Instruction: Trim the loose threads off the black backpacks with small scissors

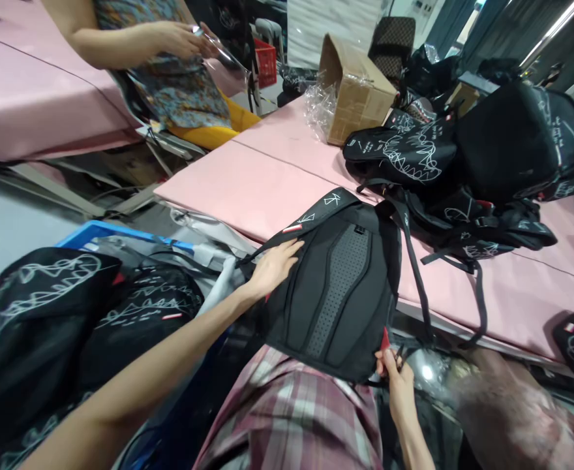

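A black backpack (311, 307) leans from my lap against the table edge, its padded back panel with a grey perforated strip facing up. My left hand (274, 269) lies flat on the backpack's left side, fingers stretched over a shoulder strap (333, 201) with white line drawings and a red-and-white label. Down at the lower right corner, my right hand (395, 369) pinches a small red tab (385, 338) on the backpack. Something small and dark shows by its fingers, too unclear to name. The other strap (417, 274) hangs loosely to the right.
Several black backpacks (507, 143) are piled on the pink table (262, 170), near an open cardboard box (365, 98). More backpacks (47, 307) fill a blue crate (96, 230) at left. Across the table, a seated person (162, 72) holds clear plastic. A blurred head (516, 405) is close at lower right.
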The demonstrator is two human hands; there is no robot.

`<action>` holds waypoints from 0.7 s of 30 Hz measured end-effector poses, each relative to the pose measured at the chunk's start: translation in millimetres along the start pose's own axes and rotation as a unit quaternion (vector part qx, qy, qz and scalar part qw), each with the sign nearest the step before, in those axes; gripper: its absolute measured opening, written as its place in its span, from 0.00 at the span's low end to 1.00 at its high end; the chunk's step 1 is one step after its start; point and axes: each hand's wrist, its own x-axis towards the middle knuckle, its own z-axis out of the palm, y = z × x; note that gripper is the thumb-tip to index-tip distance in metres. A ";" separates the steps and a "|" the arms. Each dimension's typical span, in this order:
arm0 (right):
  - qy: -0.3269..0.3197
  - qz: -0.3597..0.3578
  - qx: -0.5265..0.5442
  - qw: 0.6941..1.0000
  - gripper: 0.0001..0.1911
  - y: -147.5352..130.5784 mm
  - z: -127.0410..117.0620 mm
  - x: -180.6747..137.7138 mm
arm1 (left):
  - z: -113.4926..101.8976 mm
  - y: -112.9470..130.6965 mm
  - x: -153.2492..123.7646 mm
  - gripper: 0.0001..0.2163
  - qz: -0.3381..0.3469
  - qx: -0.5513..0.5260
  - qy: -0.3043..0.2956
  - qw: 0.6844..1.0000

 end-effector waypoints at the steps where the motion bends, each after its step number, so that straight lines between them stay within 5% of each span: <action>1: 0.000 -0.003 0.002 1.000 0.24 0.7 0.1 0.2 | 3.3 1.2 11.4 0.17 -0.010 -0.026 -0.008 1.000; 6: -0.003 -0.011 0.012 1.000 0.24 7.3 0.5 2.3 | 13.1 -8.7 48.2 0.06 -0.065 -0.080 -0.042 0.994; 14: -0.012 -0.024 0.005 1.000 0.23 11.7 -1.0 0.0 | -18.3 -33.1 14.0 0.17 -0.255 -0.037 0.006 0.966; 21: -0.012 -0.039 -0.021 0.999 0.23 8.8 -0.2 2.8 | 13.6 -16.6 26.8 0.20 -0.224 -0.114 -0.008 0.968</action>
